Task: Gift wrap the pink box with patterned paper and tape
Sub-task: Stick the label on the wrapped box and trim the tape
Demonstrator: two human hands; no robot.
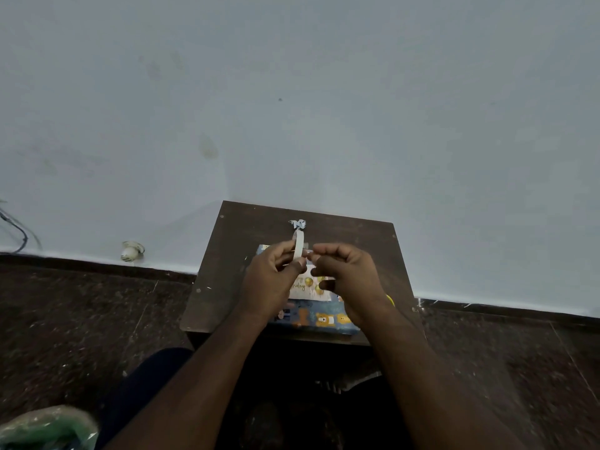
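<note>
On the small dark table (227, 254) lies the box in blue paper printed with bears (319, 319), mostly hidden behind my hands. A pale card with gold balloons (303, 284) rests on top of it. My left hand (272, 277) grips a white roll of tape (298, 245) held upright above the box. My right hand (347, 274) pinches the tape's loose end right beside the roll. No pink surface of the box shows.
A crumpled scrap of patterned paper (297, 224) sits near the table's far edge. Something yellow (390, 300) peeks out behind my right wrist. The table stands against a pale wall; a plastic bag (45, 427) lies on the dark floor at bottom left.
</note>
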